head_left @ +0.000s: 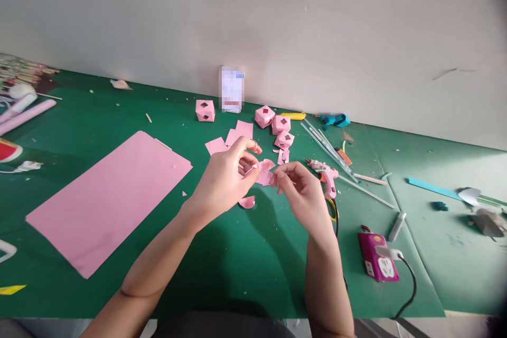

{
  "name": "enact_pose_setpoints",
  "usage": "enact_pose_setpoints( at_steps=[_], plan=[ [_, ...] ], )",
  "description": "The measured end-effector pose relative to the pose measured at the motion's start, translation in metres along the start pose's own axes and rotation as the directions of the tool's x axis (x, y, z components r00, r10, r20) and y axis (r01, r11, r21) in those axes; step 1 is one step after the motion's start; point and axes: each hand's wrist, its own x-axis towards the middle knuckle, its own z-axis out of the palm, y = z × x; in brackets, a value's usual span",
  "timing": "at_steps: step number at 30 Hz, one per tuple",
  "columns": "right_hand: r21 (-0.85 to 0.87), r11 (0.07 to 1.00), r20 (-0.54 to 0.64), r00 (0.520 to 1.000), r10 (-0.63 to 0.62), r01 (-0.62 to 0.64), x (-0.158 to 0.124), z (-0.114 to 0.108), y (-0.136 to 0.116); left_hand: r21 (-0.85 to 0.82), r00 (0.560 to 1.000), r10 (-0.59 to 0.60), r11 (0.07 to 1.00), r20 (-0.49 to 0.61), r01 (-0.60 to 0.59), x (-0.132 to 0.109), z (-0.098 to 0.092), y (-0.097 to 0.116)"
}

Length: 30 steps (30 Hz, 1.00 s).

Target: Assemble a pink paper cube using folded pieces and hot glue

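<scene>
Between my two hands is a small cut and curved piece of pink paper (pixel 264 173). My left hand (pixel 233 171) pinches its left side between thumb and fingers. The fingertips of my right hand (pixel 299 187) are closed on its right edge. Just below lies a curled pink paper scrap (pixel 247 202). Several flat pink paper squares (pixel 244 129) lie beyond my left hand. Folded pink paper boxes with diamond-shaped holes stand farther back, one box (pixel 205 111) at the left and a cluster with another box (pixel 264 116) at the right.
A large pink sheet (pixel 111 203) lies at the left. A phone (pixel 232 90) leans against the wall. To the right are a pink glue gun (pixel 327 177), clear glue sticks (pixel 330 150), a yellow cutter (pixel 293 115) and a purple power strip (pixel 378 257) with a cable.
</scene>
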Motion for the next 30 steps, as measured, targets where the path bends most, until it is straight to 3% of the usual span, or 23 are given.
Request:
enact_pose_setpoints(
  at_steps=[8,13,18,25,30],
  plan=[
    [0.077,0.997,0.018,1.000,0.006,-0.008,-0.002,0.002,0.000,-0.005,1.000,0.020,1.000,0.001,-0.020,0.001,0.000,0.000],
    [-0.060,0.998,-0.018,1.000,-0.019,0.018,0.000,0.004,0.001,-0.015,1.000,0.008,1.000,0.011,-0.008,0.001,-0.001,0.001],
    [-0.082,0.996,-0.017,0.999,-0.036,0.035,0.001,0.011,0.003,-0.007,0.999,-0.004,1.000,0.046,0.004,0.000,-0.001,0.005],
    [-0.188,0.973,-0.135,0.977,-0.162,0.136,-0.003,0.021,0.003,0.001,0.998,0.012,1.000,0.060,-0.012,-0.001,0.002,0.007],
    [-0.168,0.974,-0.175,0.968,-0.179,0.150,-0.003,0.023,0.003,-0.001,0.998,0.014,1.000,0.064,-0.014,-0.001,0.002,0.008]
  ],
)
